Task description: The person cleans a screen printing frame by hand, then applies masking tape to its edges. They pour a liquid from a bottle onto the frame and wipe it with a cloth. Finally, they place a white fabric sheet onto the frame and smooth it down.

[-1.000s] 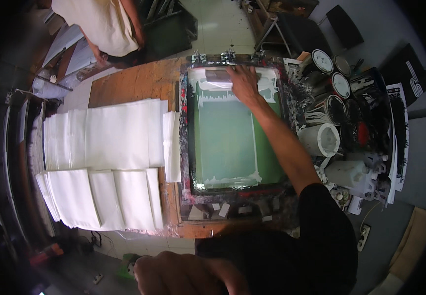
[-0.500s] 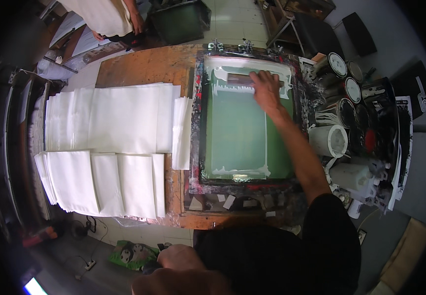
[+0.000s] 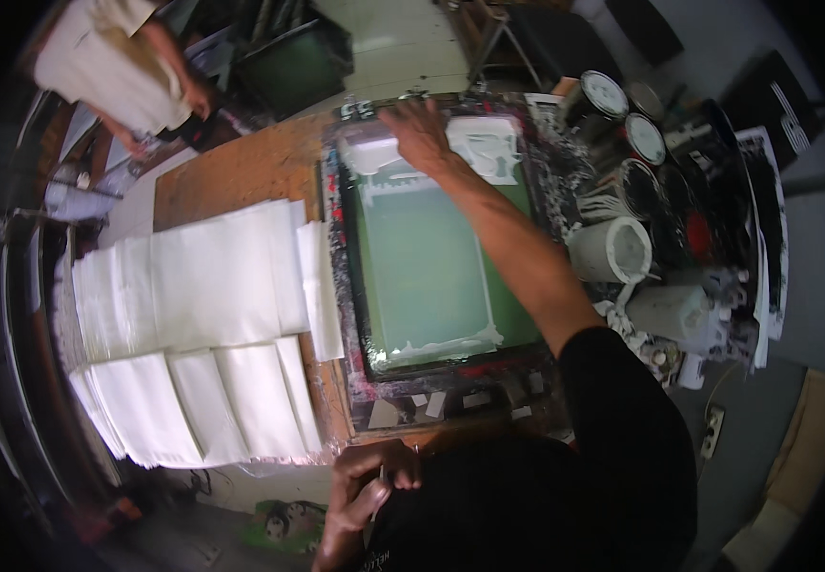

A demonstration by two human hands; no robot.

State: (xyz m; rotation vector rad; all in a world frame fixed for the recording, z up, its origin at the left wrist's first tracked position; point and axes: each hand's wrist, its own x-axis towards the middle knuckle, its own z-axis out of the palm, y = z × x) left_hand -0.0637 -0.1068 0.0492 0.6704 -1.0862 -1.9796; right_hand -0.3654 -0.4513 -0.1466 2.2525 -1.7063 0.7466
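Note:
My right hand [image 3: 419, 135] reaches over the far edge of a screen-printing frame [image 3: 338, 224], its fingers stretched apart beside the metal clamps [image 3: 359, 108]. No tool shows in it, though its underside is hidden. White ink [image 3: 488, 153] is pooled across the far end of the green mesh [image 3: 422, 257], with smears along the near end. Down by my body, left of the black shirt, my left hand [image 3: 369, 481] is closed, and a thin pale stick-like thing, too small to name, shows at its fingers.
Stacks of white sheets [image 3: 217, 272] cover the left of the wooden table [image 3: 231, 181]. Open ink cans [image 3: 643, 138] and a white tub [image 3: 612, 250] crowd the right side. Another person [image 3: 112, 71] stands beyond the far left corner. Shelving [image 3: 26, 334] lines the left.
My right hand has left the wooden-handled squeegee and shifted left to the frame's far edge. My left hand has come up nearer the table. The view has turned, and the other person appears farther left.

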